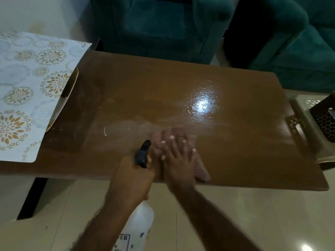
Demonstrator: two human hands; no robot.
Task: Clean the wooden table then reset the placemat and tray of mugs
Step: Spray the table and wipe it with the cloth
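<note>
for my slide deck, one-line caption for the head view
The right hand presses a cloth on the wooden table while the left hand grips a spray bottle.

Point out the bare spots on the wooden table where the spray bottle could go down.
Bare: the far strip of the table from the placemat to the right end, and the near-right corner beyond the cloth. Crowded: the near middle, where the right hand presses the cloth and the left hand grips the spray bottle.

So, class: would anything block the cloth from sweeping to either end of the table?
Rightward, nothing visible does. Leftward, the spray bottle gripped by the left hand sits right beside the cloth under the right hand, and the placemat overlaps the wooden table's left end.
</note>
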